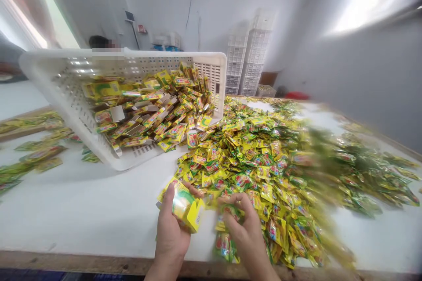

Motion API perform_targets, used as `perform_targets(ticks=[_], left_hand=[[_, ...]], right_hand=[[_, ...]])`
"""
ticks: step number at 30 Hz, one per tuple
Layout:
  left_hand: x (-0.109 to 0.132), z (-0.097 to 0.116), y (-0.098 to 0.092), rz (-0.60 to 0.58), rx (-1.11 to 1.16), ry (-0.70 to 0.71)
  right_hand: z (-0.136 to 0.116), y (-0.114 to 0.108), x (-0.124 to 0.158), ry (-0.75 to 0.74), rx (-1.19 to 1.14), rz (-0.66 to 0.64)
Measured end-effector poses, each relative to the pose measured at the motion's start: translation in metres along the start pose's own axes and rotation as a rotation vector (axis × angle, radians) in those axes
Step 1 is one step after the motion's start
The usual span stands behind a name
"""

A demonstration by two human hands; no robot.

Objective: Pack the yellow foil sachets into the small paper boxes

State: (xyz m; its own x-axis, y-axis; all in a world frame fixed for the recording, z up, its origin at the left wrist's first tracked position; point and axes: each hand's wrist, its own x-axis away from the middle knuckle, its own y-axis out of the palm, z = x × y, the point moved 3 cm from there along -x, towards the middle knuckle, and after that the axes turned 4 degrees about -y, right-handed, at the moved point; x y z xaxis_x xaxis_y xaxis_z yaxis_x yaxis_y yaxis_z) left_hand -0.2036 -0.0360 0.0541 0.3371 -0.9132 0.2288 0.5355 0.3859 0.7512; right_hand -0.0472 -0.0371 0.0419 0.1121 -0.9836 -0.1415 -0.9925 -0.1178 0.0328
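My left hand [174,224] is wrapped round a small yellow and green carton [184,204], which is tilted with an end flap standing out toward the right. Just to the right, my right hand [242,221] has its fingers curled in a pinch on a shiny green and yellow sachet [231,211]; part of it is hidden behind the fingers. Both hands are above the near part of the white table, at the left edge of a wide heap of sachets [244,158]. Another green sachet [223,246] lies below my right hand.
A white plastic basket [121,162] lies on its side, its mouth toward me, with many yellow cartons [154,118] inside. More sachets [42,156] lie at the left. White crates [247,57] stand stacked at the wall. Another person's head shows behind the basket.
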Motion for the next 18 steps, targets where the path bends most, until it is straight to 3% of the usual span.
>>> perform_targets(ticks=[4, 9, 13, 18], left_hand=[[0.006, 0.003, -0.003, 0.017, -0.142, 0.139], [0.018, -0.004, -0.006, -0.040, -0.317, 0.289], [0.019, -0.006, -0.007, -0.038, -0.285, 0.264], [0.017, -0.014, -0.005, -0.060, -0.265, 0.215]], right_hand=[[-0.004, 0.012, 0.018, -0.316, 0.425, -0.156], [-0.009, 0.032, 0.029, -0.491, 0.760, -0.138], [-0.014, 0.033, 0.034, -0.633, 0.829, -0.164], [-0.016, 0.030, 0.037, -0.645, 0.815, -0.235]])
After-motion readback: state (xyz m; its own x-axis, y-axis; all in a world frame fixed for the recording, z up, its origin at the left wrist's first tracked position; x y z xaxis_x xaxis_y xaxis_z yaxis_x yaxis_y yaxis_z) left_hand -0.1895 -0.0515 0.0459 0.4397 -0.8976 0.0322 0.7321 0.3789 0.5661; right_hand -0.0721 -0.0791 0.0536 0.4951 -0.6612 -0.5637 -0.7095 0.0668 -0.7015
